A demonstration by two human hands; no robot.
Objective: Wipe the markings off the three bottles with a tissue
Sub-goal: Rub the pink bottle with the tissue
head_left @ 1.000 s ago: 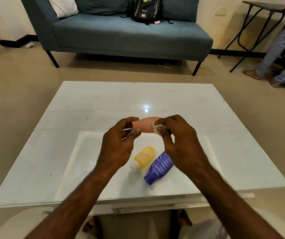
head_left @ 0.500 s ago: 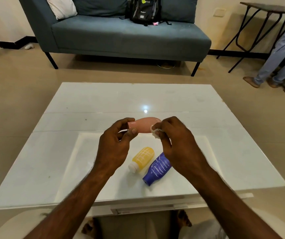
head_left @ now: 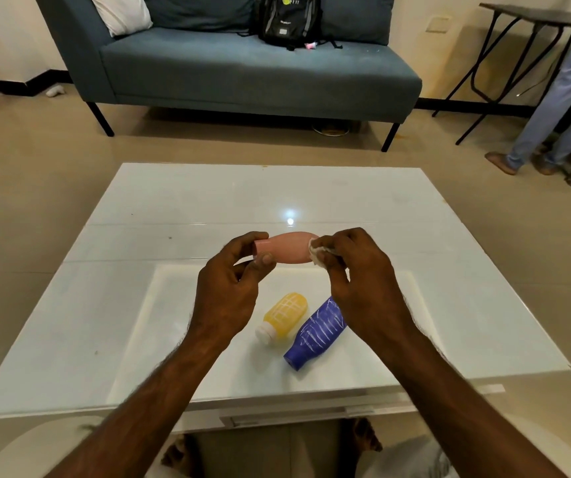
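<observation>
Holding pink bottle (head_left: 286, 248) sideways: left hand (head_left: 229, 291) pinches its neck, right hand (head_left: 356, 270) fingers clamp tissue (head_left: 317, 252) against it.

The far half of the white table (head_left: 180, 198) lay bare, open to a reach from either side; so did the broad strips along its left and right edges; near the front middle two obstacles lay on their sides, just beside each other: the yellow bottle (head_left: 286, 313) and the blue bottle (head_left: 317, 332), the latter partly under the right hand (head_left: 356, 270); above them, between that hand and the left hand (head_left: 229, 291), the pink bottle (head_left: 286, 248) and the tissue (head_left: 318, 253) spanned the gap, blocking a straight pass forward over the table's centre.
</observation>
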